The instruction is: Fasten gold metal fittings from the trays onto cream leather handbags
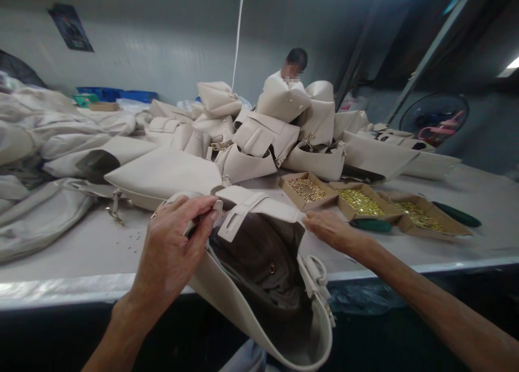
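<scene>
A cream handbag (pixel 243 299) with a dark brown lining hangs open at the table's front edge, its mouth facing me. My left hand (pixel 174 242) pinches the bag's upper left edge between thumb and fingers. At the upper right edge, my right hand (pixel 328 228) has its fingers closed on the bag; the fingertips are partly hidden. A cream strap with a slot (pixel 243 215) lies across the bag's top between the hands. Inside the lining a small metal ring (pixel 272 267) shows.
Piled cream bags (pixel 263 134) cover the table's middle and back. Cardboard trays of small gold-coloured parts (pixel 308 191) stand right of centre, with green-handled tools (pixel 371 225) beside them. A person (pixel 284 85) is behind the pile. A fan (pixel 436 118) stands back right.
</scene>
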`<action>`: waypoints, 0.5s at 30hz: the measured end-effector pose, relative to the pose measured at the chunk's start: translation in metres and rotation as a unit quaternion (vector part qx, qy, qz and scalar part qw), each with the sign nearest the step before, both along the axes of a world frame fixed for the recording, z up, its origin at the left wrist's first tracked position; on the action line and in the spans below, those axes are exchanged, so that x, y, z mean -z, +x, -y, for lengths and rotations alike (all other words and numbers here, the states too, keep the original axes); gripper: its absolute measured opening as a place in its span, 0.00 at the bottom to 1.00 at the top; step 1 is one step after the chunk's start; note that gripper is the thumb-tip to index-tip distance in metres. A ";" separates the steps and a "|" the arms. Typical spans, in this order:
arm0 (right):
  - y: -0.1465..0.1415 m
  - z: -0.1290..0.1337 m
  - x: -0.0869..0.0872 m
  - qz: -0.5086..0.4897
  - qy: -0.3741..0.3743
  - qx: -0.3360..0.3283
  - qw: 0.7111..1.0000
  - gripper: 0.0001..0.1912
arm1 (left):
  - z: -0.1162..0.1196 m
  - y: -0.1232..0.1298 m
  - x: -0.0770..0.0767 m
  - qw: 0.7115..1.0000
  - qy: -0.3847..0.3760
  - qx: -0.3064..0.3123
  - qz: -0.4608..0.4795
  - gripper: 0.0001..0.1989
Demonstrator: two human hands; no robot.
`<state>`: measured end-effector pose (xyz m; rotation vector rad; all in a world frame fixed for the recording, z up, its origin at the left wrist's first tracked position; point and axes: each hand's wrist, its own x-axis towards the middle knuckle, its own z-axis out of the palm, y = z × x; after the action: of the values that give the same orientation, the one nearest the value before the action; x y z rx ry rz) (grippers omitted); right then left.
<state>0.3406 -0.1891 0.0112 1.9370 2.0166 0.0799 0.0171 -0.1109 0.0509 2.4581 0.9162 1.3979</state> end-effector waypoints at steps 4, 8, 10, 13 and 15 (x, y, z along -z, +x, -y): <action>-0.011 0.004 -0.001 -0.006 0.005 -0.034 0.999 0.13 | 0.001 -0.001 -0.001 1.000 0.006 -0.002 -0.002 0.10; -0.011 0.002 -0.001 -0.012 0.024 -0.011 1.000 0.12 | 0.002 -0.001 0.000 1.000 0.002 -0.009 0.000 0.09; -0.005 -0.001 0.001 -0.020 0.035 0.012 0.999 0.12 | 0.002 -0.001 0.000 1.000 -0.003 -0.012 -0.001 0.10; 0.006 -0.005 0.005 -0.040 0.047 0.044 0.997 0.08 | 0.003 0.000 -0.001 1.000 -0.001 -0.020 -0.002 0.11; 0.012 -0.007 0.007 -0.056 0.054 0.058 0.995 0.07 | 0.003 0.000 -0.002 1.000 0.005 -0.023 -0.003 0.11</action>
<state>0.3523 -0.1823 0.0040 2.1675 2.0011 0.0556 0.0175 -0.1144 0.0532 2.4643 0.9742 1.4146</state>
